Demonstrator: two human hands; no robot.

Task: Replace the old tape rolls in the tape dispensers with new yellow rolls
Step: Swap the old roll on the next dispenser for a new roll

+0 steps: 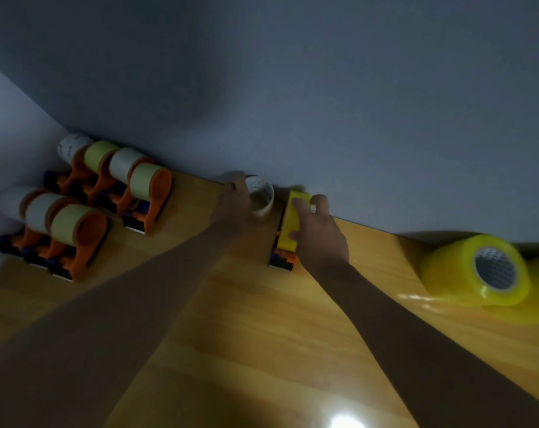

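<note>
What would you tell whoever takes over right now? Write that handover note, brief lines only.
Left hand: closed around a nearly empty old roll, held by the back wall.
Right hand: gripping a new yellow roll sitting on the dispenser in the middle of the table.
Seven more dispensers stand in two rows at the far left, all carrying rolls; some look pale, some yellowish, too blurred to sort.
A stack of new yellow rolls lies on its side at the right.
Done: the old roll looks out of the middle dispenser.
Left: check the yellow roll is seated, put the old one aside, then do the remaining dispensers.
</note>
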